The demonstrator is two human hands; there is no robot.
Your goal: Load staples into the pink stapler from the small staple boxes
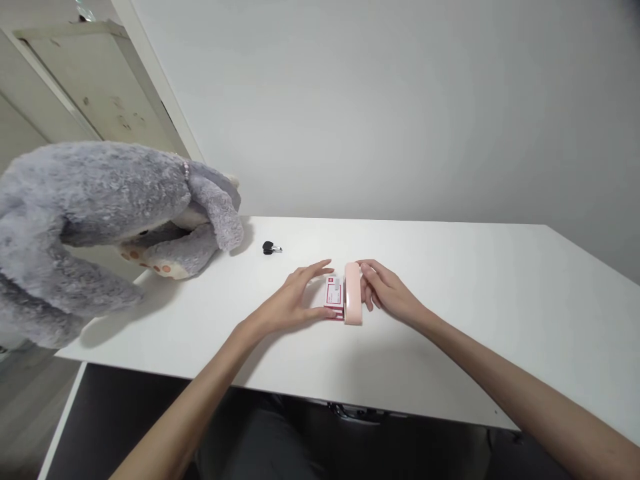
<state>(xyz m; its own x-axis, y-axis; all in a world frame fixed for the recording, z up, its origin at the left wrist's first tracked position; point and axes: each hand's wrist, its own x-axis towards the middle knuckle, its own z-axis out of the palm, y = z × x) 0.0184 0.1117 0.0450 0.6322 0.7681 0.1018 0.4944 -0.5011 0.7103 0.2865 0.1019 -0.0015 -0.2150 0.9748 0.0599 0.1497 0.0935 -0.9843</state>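
Observation:
A pale pink stapler (pixel 353 293) lies on the white table (pixel 480 300), pointing away from me. Right beside it on the left lies a small red and white box (pixel 334 297). My left hand (pixel 295 300) rests flat on the table with its fingers stretched out, and its fingertips touch the box's left side and near corner. My right hand (pixel 387 292) comes in from the right, its fingers curled against the stapler's right side and far end.
A large grey plush animal (pixel 115 220) lies on the table's left end and hangs over the edge. A small black key (pixel 270 248) sits on the table behind my left hand. A white wall stands behind the table.

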